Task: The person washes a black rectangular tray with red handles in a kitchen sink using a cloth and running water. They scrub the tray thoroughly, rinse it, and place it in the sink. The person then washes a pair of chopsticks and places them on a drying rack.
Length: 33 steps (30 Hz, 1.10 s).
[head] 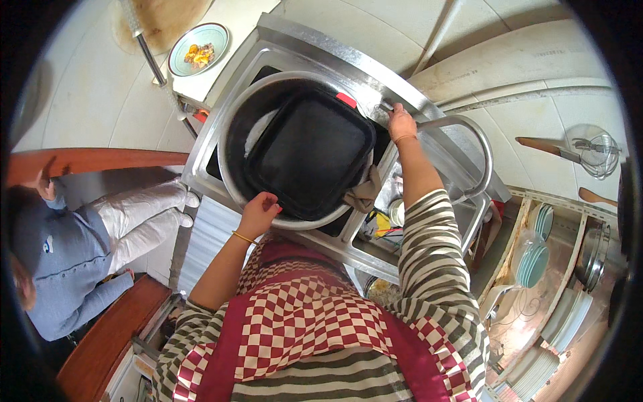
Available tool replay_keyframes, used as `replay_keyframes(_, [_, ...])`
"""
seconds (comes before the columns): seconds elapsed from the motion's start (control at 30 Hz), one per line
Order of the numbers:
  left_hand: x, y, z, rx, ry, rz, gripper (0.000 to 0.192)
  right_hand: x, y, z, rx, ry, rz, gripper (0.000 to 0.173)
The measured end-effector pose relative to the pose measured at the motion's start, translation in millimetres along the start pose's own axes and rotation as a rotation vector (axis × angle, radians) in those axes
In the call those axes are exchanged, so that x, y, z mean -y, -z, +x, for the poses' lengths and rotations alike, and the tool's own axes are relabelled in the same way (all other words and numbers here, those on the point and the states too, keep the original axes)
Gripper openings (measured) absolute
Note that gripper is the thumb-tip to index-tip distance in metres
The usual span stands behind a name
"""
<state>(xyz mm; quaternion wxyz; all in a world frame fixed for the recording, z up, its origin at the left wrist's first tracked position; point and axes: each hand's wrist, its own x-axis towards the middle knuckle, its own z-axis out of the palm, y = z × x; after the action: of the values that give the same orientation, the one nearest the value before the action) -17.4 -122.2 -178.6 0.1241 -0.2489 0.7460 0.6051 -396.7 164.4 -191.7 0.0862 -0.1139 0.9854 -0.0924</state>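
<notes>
A black rectangular pan or tray (311, 151) rests tilted inside a large round metal basin (232, 115) over a steel sink. At the pan's near left corner, my left hand (260, 212) has its thumb and fingertips closed on the rim. My right hand (402, 123) is at the faucet handle (386, 104) behind the basin, fingers curled on it. A red patch (346, 100) marks the pan's far edge. A greyish-brown cloth (362, 193) hangs over the basin's right rim.
The right sink compartment (377, 254) holds dishes and a yellow item. A curved metal spout (485, 151) arches over it. A plate of food (198, 49) stands at upper left. Dish racks (527, 321) line the right. Another person (75, 256) is at the left. A whisk (598, 151) hangs on the wall.
</notes>
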Motion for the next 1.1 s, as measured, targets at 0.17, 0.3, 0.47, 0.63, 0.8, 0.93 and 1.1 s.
replay_keyframes(0.17, [-14.2,8.3,14.6,-0.014,-0.035,0.054,0.021,-9.9,-4.6,12.2,0.025,0.008,-0.027,0.027])
replay_keyframes(0.3, [-15.9,17.3,47.8,-0.198,-0.097,0.183,0.032,-3.8,-10.1,-0.1,-0.196,0.050,0.172,0.026])
replay_keyframes(0.47, [-1.4,29.2,114.4,-0.568,-0.158,0.489,0.046,32.4,-39.9,-91.3,-0.225,-0.209,0.299,0.037])
replay_keyframes(0.63, [11.4,30.7,165.2,-0.364,0.227,0.374,0.062,61.4,-77.8,-171.2,0.055,-0.281,0.405,0.037])
replay_keyframes(0.8, [-27.0,20.1,152.7,-0.419,0.308,0.466,0.063,63.2,-67.2,-180.7,-0.056,-0.262,0.351,0.038])
replay_keyframes(0.93, [-74.6,13.1,116.9,-0.390,0.193,0.489,0.060,39.0,-33.1,-197.2,-0.115,-0.306,0.746,0.027])
replay_keyframes(1.1, [-109.0,-18.0,77.9,-0.244,-0.057,0.524,0.058,-2.6,23.5,-254.5,-0.163,-0.445,1.123,0.020])
